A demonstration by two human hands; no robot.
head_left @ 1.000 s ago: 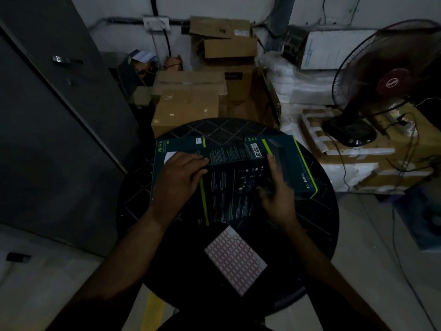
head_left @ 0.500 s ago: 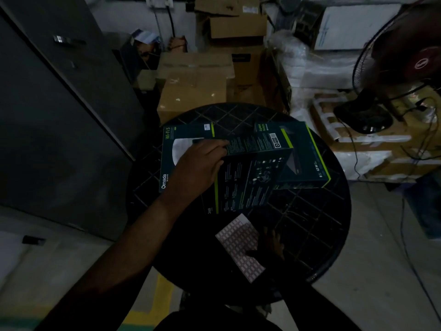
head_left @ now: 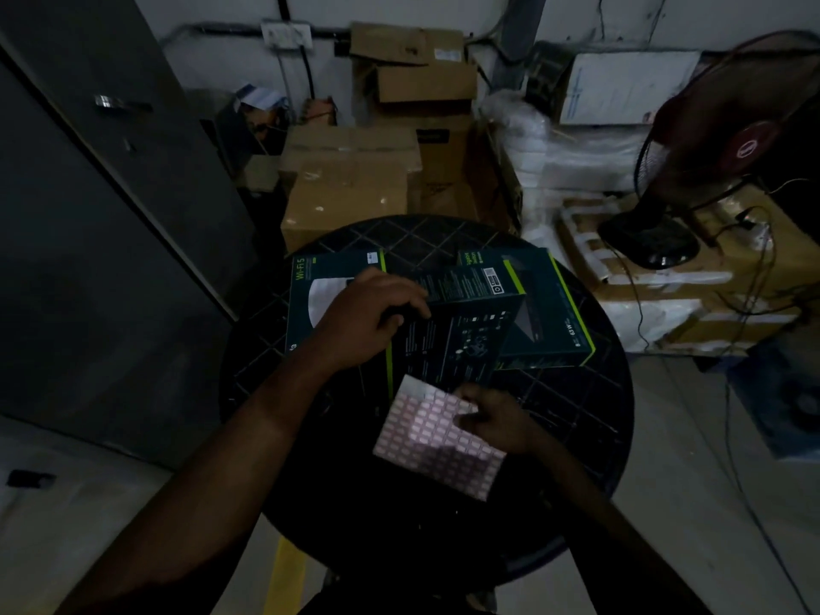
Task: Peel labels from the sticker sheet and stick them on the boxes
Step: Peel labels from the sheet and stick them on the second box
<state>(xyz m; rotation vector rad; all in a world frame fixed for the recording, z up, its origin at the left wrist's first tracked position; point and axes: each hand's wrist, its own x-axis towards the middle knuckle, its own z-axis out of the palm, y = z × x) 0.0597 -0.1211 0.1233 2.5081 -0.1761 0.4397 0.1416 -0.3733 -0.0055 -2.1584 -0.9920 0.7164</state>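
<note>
Three dark teal boxes with lime stripes lie on a round black table. A left box lies flat, a middle box leans tilted over it, and a right box lies behind. My left hand grips the middle box at its upper left edge with curled fingers. In front of the boxes lies a pink-and-white sticker sheet. My right hand sits on the sheet's right edge, thumb and fingers pinching at it. Whether a single label is lifted is too dark to tell.
Brown cardboard cartons are stacked right behind the table. A pedestal fan with trailing cables stands on cartons at the right. A tall grey cabinet fills the left side. Grey floor surrounds the table.
My right hand left the middle box and came down to the sticker sheet, where it now pinches. The left hand stayed on the middle box, which now leans tilted.
</note>
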